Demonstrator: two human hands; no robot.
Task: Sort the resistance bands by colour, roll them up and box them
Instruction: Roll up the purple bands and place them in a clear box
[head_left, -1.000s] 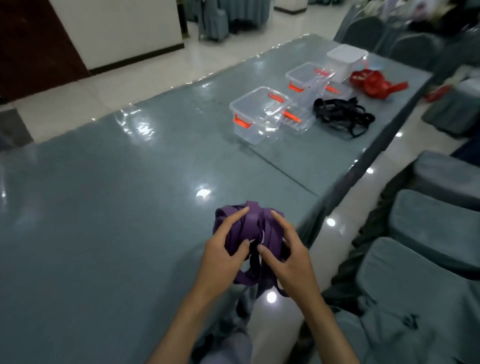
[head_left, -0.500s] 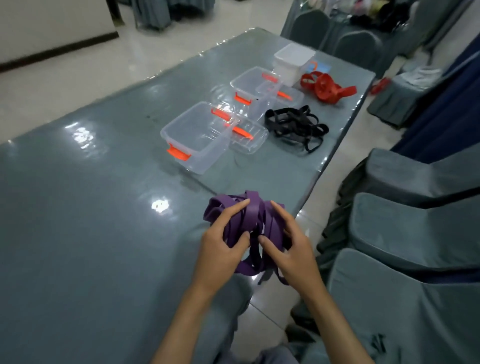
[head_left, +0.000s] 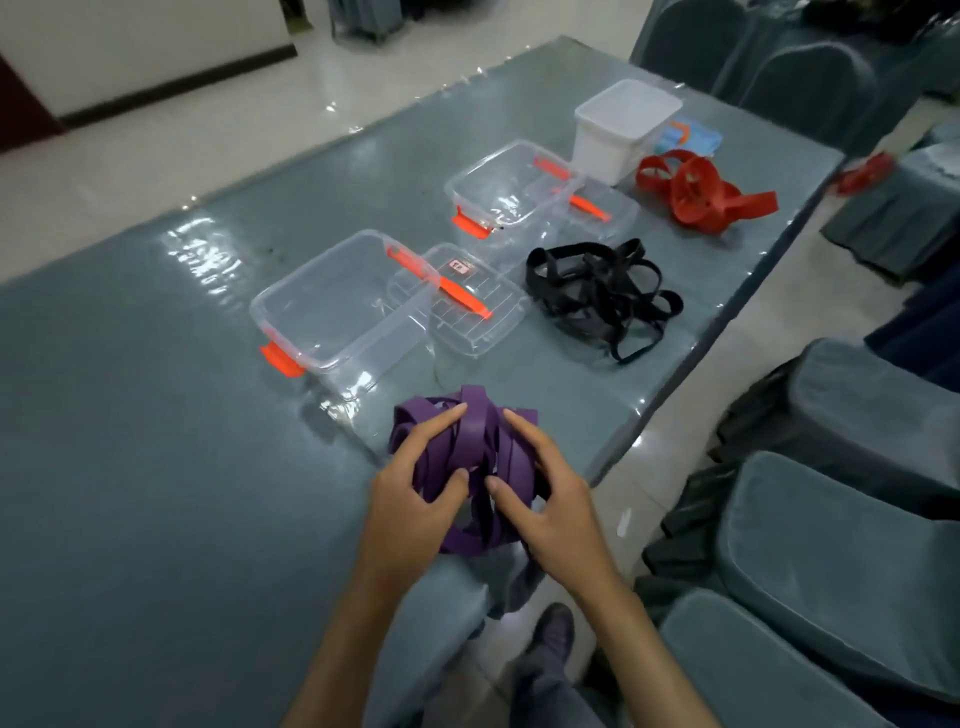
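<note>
A bundle of purple resistance bands (head_left: 475, 431) is held over the table's near edge. My left hand (head_left: 415, 499) grips its left side and my right hand (head_left: 550, 504) grips its right side, thumbs pressed into the middle. Just beyond stands an open clear box (head_left: 337, 306) with orange clips, its lid (head_left: 467, 306) beside it. A tangle of black bands (head_left: 602, 291) lies to the right. A second clear box (head_left: 504, 189) stands farther back. Red bands (head_left: 696, 195) lie at the far right corner next to a white box (head_left: 623, 127).
The grey-blue table (head_left: 156, 467) runs away to the upper right, its edge close on my right. Covered chairs (head_left: 831, 545) line that side. Something blue (head_left: 691, 136) lies behind the white box. My shoe (head_left: 553, 626) shows on the floor below.
The view has closed in on the boxes along the table. Both hands have kept their grip on the purple bundle, which now sits just in front of the nearest clear box.
</note>
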